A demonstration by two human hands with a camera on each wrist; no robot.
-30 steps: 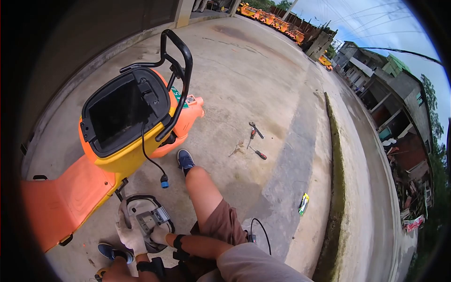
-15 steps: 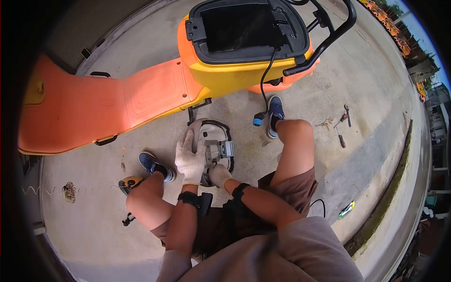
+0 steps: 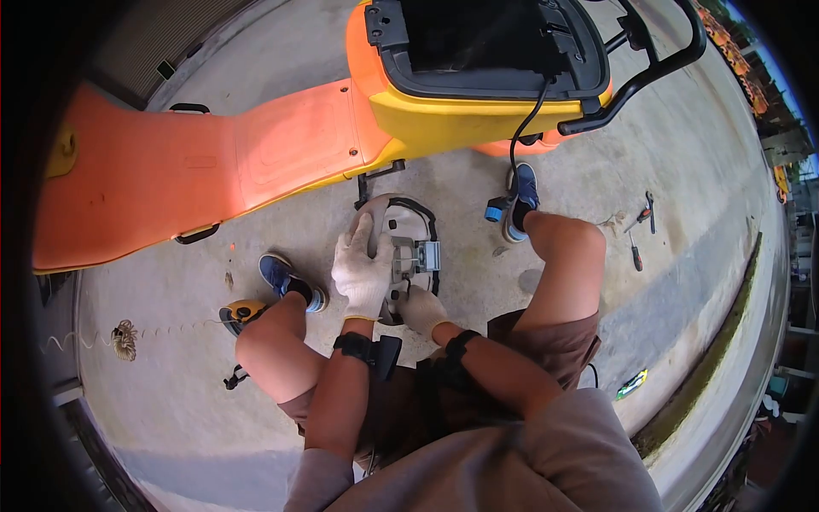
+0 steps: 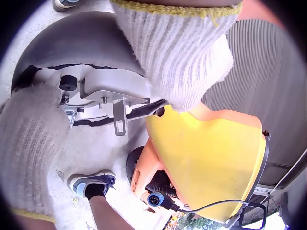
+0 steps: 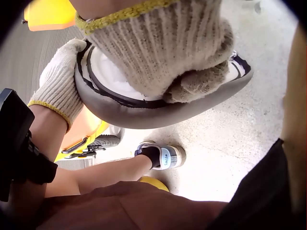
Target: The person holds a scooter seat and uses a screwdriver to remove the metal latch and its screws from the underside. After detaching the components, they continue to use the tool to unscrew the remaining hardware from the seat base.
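A scooter seat [image 3: 409, 224] is held underside up between the person's knees, its padded grey cover folded around a pale base. My gloved left hand [image 3: 363, 266] grips the seat's padded side, fingers spread along the cover. A metal bracket [image 4: 117, 91] with a slotted tab is fixed on the underside. Beside it, my gloved right hand [image 3: 422, 309] has curled fingers at a small metal fastener [image 4: 71, 115], close to a black rubber stop [image 4: 68, 83]. The right fingertips are partly hidden by the glove in the right wrist view.
An orange and yellow scooter [image 3: 299, 141] stands just ahead, its seat opening [image 3: 478, 38] uncovered. A black cable with a blue connector [image 3: 494, 210] hangs from it. Screwdrivers [image 3: 636, 258] and a wrench [image 3: 652, 213] lie on the concrete to the right; coiled cord [image 3: 124, 340] lies left.
The head view has swung left and down, bringing the seat nearer the middle. Both hands stay at the seat, the left on its side and the right by the bracket.
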